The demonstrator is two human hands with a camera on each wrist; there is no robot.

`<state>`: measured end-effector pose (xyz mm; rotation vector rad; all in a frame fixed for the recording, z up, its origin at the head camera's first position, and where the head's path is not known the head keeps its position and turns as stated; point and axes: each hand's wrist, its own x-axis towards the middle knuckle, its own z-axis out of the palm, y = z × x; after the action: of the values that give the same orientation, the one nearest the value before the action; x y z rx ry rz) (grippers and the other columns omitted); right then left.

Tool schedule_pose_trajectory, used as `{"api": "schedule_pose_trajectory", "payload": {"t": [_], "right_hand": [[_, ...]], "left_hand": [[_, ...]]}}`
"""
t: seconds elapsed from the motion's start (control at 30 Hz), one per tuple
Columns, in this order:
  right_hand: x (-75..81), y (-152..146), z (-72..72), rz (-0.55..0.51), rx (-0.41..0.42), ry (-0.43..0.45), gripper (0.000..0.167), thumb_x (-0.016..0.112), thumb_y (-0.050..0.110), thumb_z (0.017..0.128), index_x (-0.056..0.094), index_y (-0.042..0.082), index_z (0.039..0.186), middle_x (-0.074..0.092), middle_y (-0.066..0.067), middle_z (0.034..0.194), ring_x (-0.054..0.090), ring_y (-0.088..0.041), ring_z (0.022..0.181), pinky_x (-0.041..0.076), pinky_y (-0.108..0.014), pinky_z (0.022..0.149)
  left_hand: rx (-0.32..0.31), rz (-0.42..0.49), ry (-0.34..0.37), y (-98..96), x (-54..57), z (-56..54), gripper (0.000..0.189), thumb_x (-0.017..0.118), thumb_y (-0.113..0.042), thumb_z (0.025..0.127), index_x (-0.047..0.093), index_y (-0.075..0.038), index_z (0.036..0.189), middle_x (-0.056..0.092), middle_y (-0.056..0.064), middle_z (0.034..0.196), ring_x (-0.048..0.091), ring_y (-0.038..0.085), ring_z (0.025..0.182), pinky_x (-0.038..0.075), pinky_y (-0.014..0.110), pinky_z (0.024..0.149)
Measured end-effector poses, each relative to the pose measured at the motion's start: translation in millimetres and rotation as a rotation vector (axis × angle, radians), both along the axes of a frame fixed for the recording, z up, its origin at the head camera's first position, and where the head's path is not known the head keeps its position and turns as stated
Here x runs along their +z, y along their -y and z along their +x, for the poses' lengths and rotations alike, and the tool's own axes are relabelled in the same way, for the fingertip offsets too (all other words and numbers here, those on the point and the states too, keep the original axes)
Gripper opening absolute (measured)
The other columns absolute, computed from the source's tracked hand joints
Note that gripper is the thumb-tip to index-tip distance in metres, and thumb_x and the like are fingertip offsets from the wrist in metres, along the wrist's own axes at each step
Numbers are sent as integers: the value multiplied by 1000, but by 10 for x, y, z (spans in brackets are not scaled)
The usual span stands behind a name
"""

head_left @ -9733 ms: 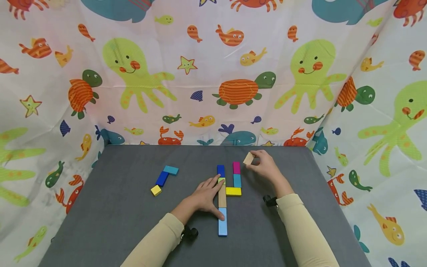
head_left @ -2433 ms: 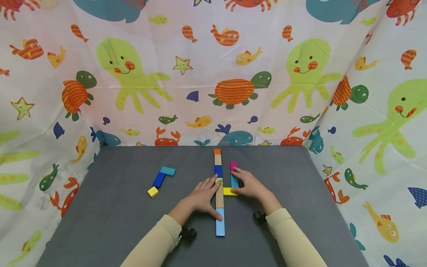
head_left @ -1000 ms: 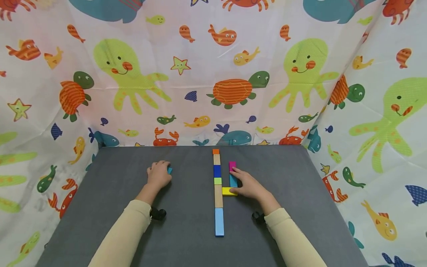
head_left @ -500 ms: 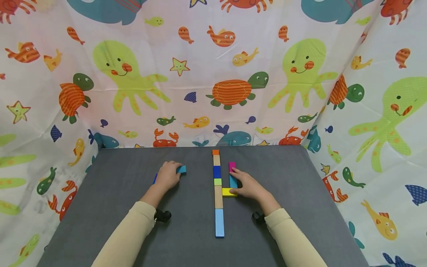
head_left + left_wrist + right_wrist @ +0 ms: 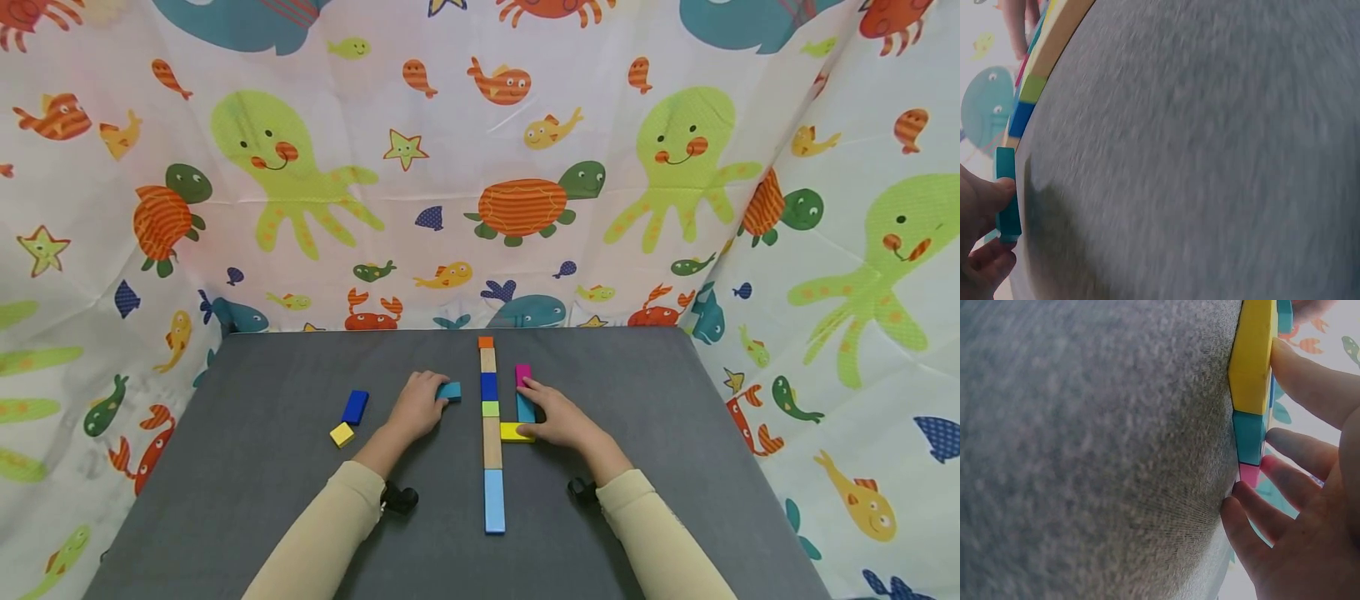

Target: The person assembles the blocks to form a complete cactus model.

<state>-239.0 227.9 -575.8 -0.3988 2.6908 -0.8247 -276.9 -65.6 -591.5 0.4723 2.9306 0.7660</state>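
In the head view, my left hand (image 5: 417,407) pinches a teal block (image 5: 450,392) between thumb and fingers, left of a long column. The left wrist view has that teal block (image 5: 1007,209) on edge, a shadow below it. The column runs front to back: light blue block (image 5: 494,500), beige block (image 5: 492,443), lime block (image 5: 491,409), dark blue block (image 5: 489,387), beige block (image 5: 487,360), orange block (image 5: 486,342). My right hand (image 5: 562,418) rests with extended fingers on a yellow block (image 5: 513,432), a second teal block (image 5: 525,408) and a magenta block (image 5: 522,372).
On the grey table (image 5: 225,517), left of my left hand, lie a blue block (image 5: 356,407) and a small yellow block (image 5: 342,435). A curtain printed with sea animals (image 5: 450,208) stands behind the table and along both sides.
The beige block once in my right hand now lies in the column, with an orange one beyond. My left hand left the column, took the teal block and carried it right. Lately my right hand stays still.
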Motion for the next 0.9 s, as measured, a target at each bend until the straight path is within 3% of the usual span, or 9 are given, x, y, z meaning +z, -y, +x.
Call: {"api": "schedule_pose_trajectory", "payload": {"t": [0.4,0.9], "right_hand": [[1,4,-5,6,10,-1,79,80,33,95,44,10,162,29,-11,174,31,-42,158,30,-61,123],[-2,4,-2,12,6,2,80,80,34,95,43,11,163,28,-11,175,31,-41,158,31,-60,123]], "left_hand": [[-36,-34,-2,-267,-30,44,35,70,-13,103,68,-8,138,66,11,138,54,32,131,46,48,114],[-61,-39,-57,-336,-108,59,37,72,-16,102,68,-8,138,67,11,135,56,32,128,47,48,113]]}}
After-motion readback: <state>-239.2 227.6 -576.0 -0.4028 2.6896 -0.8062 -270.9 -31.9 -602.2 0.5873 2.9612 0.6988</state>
